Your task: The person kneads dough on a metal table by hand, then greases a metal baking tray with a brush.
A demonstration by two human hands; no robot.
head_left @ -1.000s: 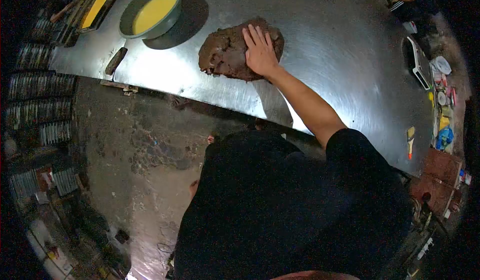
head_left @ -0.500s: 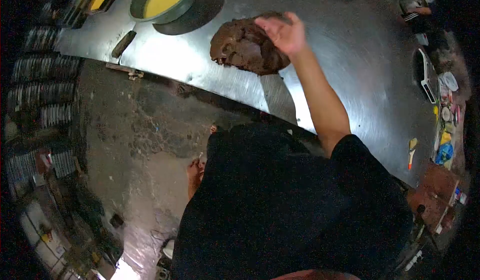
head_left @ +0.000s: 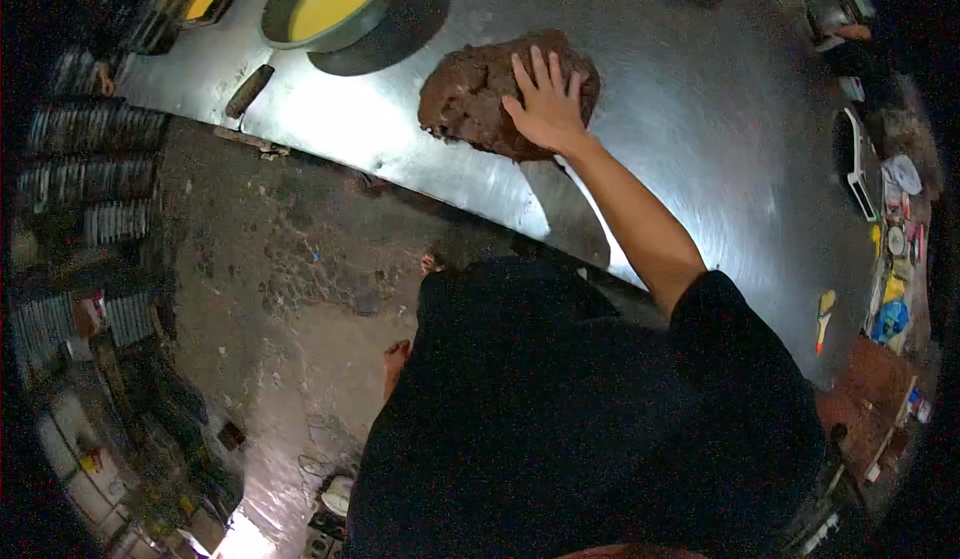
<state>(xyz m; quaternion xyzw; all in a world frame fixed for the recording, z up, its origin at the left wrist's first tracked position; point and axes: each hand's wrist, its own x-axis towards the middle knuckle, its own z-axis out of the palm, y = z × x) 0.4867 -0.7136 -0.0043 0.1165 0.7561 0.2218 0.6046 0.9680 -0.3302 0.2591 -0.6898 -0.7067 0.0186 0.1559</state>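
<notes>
Resting on a big, dark brown, lumpy mound of soft dough-like stuff (head_left: pixel 480 94), the person's right hand (head_left: pixel 550 109) is spread wide, palm down, with the fingers and thumb apart. The mound is right under the hand and touches it. Most of the mound sticks out to the left of the hand, and a bit shows past the fingertips and on the right. Under the mound is a shiny grey metal table (head_left: pixel 690 109). Farther left and a little ahead of the hand is a round grey-green bowl (head_left: pixel 281 7) with yellow liquid (head_left: pixel 340 1) in it. Well to the left of the hand lies a long, dark brown piece (head_left: pixel 249 91). Off to the right of the hand, closer to the person's body, lies a flat brush with yellowish bristles (head_left: pixel 823 321).
</notes>
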